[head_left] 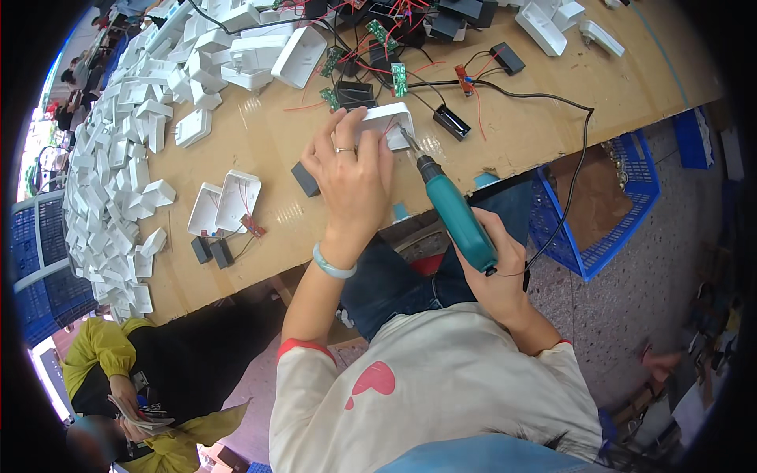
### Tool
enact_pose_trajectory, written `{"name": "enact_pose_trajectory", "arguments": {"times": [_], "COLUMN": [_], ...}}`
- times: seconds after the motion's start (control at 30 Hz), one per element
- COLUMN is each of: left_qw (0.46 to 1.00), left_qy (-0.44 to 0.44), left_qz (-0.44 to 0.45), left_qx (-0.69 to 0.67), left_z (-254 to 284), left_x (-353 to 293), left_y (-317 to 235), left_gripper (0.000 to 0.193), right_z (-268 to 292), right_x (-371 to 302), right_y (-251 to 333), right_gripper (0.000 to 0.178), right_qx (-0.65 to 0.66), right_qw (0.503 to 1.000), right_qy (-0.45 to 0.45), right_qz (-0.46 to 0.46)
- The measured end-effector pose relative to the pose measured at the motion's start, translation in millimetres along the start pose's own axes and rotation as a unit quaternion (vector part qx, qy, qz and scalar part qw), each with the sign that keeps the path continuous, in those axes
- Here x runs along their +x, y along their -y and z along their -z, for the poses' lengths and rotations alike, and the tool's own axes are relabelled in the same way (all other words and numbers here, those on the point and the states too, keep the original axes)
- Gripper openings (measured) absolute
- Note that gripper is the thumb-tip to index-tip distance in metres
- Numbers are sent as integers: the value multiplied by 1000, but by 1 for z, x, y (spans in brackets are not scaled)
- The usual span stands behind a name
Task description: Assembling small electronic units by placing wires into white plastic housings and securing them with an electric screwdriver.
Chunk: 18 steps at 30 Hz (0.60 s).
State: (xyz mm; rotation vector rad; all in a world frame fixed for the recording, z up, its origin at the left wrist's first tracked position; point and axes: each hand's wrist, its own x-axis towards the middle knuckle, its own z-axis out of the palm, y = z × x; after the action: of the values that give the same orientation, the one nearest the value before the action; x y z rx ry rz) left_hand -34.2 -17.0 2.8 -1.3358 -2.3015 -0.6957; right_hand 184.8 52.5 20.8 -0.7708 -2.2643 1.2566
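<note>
My left hand (347,162), wearing a ring and a pale bangle, is closed on a white plastic housing (386,118) near the middle of the cardboard-covered table. Held in my right hand (498,268) is a green electric screwdriver (461,219), tilted so that its tip reaches into the open housing. Thin red wire shows inside the housing; the spot under the tip is too small to make out. A black box-shaped part (305,180) lies beside my left wrist. Farther left, two open white housing halves (238,201) lie with a small red circuit board (252,226) and two black blocks (221,253).
White housings (118,181) are heaped along the table's left side. Green circuit boards (399,80), black parts and red wires lie at the back. A black cable (544,96) loops over the right edge. A blue basket (587,264) stands right; a person in yellow sleeves (102,347) sits lower left.
</note>
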Motion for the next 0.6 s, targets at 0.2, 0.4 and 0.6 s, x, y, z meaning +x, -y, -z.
{"name": "enact_pose_trajectory", "arguments": {"times": [0.2, 0.4, 0.6], "left_qw": [1000, 1000, 1000], "left_qy": [1, 3, 4], "left_qz": [4, 3, 1], "left_qx": [-9, -4, -7], "left_z": [-1, -1, -2], "left_x": [-1, -1, -2], "left_y": [1, 1, 1], "left_gripper": [12, 13, 13], "right_z": [-3, 0, -2], "right_x": [3, 3, 2], "right_y": [4, 12, 10], "right_gripper": [39, 57, 59], "right_qx": [-7, -49, -49], "right_qw": [1000, 998, 998], "right_qy": [1, 17, 16], "right_qz": [8, 34, 36]}}
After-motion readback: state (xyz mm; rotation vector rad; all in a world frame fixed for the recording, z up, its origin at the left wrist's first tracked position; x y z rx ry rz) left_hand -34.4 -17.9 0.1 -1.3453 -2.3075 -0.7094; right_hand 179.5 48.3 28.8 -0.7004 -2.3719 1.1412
